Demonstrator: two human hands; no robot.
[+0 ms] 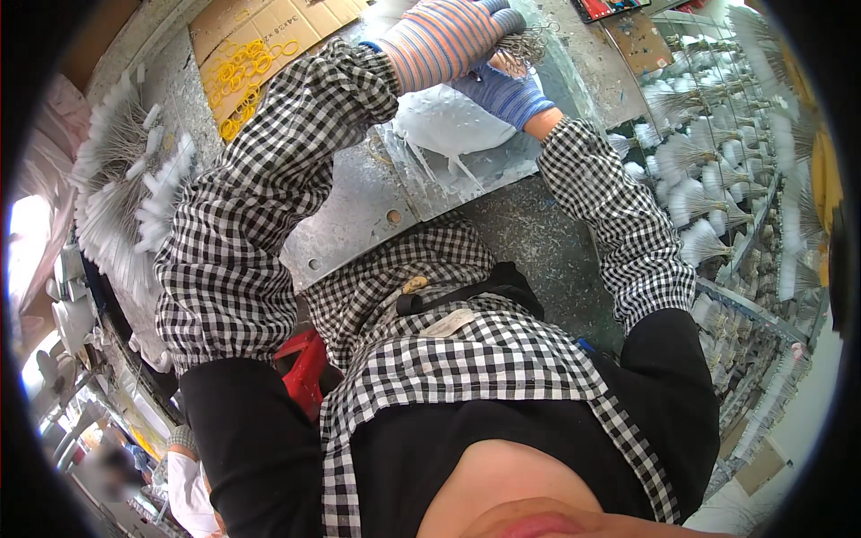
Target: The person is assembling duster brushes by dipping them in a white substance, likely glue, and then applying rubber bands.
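My left hand (441, 45), in an orange, grey and blue striped knit glove, reaches across the far middle of the worktable. Its fingers curl round a bundle of thin grey wires (527, 52), whose loose ends stick out to the right. Just below it, my right hand (504, 97) in a blue glove meets the same bundle; bare skin shows near the wires, while most of its fingers are hidden behind the left hand. Under both hands, a thick white paste (453, 125) is spread over a metal sheet (359, 211), with drips running toward me.
Yellow rubber bands (242, 76) lie on a cardboard piece (314, 22) at the far left. White-tipped wire bundles (126, 193) fan out on the left. Many more bundles (700, 193) fill a rack at right. A red object (303, 372) sits beside my lap.
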